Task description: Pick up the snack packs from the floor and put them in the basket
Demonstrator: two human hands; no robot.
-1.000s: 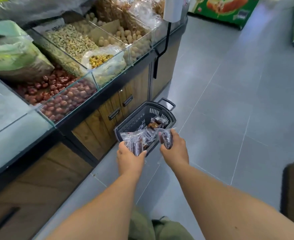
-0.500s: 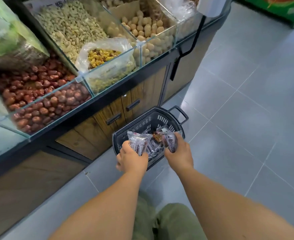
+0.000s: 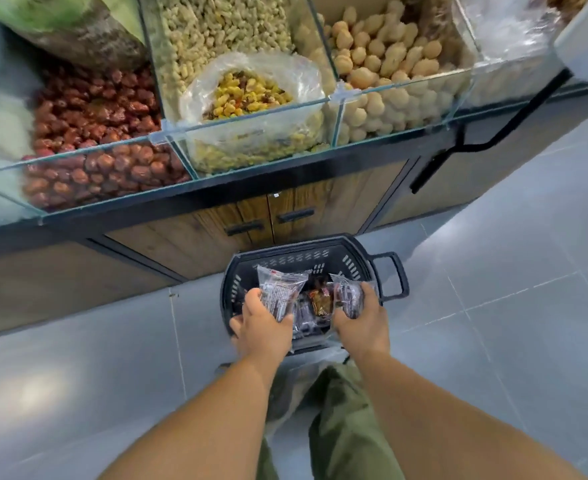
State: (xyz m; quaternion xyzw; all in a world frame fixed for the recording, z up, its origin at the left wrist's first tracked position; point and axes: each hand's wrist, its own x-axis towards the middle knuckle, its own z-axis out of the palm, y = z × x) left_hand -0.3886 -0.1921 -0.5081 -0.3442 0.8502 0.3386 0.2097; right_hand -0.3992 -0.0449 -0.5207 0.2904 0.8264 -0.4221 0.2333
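Observation:
A dark plastic basket (image 3: 354, 261) stands on the grey floor against the counter, its handle to the right. My left hand (image 3: 263, 323) grips a clear snack pack (image 3: 280, 292) over the basket's left side. My right hand (image 3: 363, 320) grips another snack pack (image 3: 349, 296) over the right side. Between my hands, more snack packs (image 3: 315, 304) lie inside the basket. Both held packs hover just above the rim.
A wooden counter (image 3: 195, 237) with black drawer handles runs behind the basket. Glass bins on top hold red dates (image 3: 91, 133), pale nuts (image 3: 382, 74) and a bag of yellow snacks (image 3: 247, 95). Grey tiled floor (image 3: 510, 271) spreads right and left. My green trousers (image 3: 341, 427) are below.
The view has swung to face the counter square on. Both hands with their packs have moved over the basket's opening, closer to the packs inside.

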